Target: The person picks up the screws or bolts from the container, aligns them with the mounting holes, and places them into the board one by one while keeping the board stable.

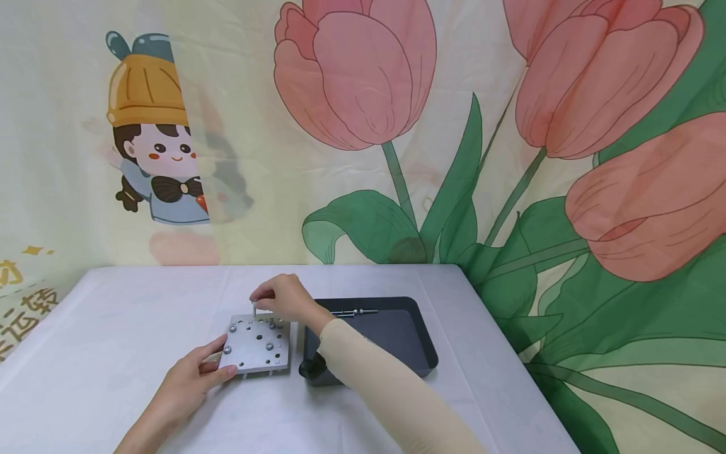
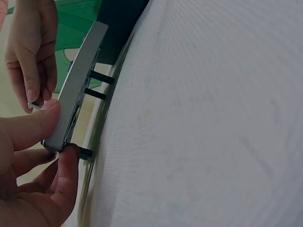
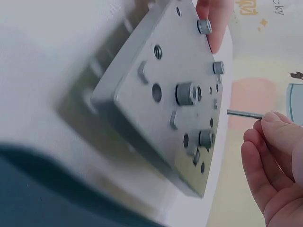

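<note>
While the left hand [image 1: 195, 372] steadies one side of it, a silvery metal plate [image 1: 249, 347] sits over the left part of the white tabletop [image 1: 142, 315], bolts [image 3: 187, 93] and holes dotted over its upper face. Threaded ends [image 2: 102, 77] stick out below; whether they touch the tabletop is hard to tell. The left grip is closed on the plate's edge, thumb above and fingers curling beneath, partly hidden by it.

A thin pin [image 3: 245, 113] is pinched between thumb and fingertips of the right hand [image 1: 286, 297], that grip narrowed to the pin's width. Its upper end is largely covered by the fingers; its lower end hangs near the plate's far edge, with a gap showing in the right wrist view.

Just right of the plate lies a dark tray [image 1: 391, 340], partly blocked by the right arm's pale sleeve [image 1: 374, 372]. Metal rods [image 1: 357, 312] lie in it, their left ends cut off from sight by the arm. By its near left corner, a round black object [image 1: 312, 367] is too small to identify. Behind hangs a backdrop [image 1: 261, 126] of tulips, cropped at the top and right, and a cartoon figure [image 1: 153, 126].
</note>
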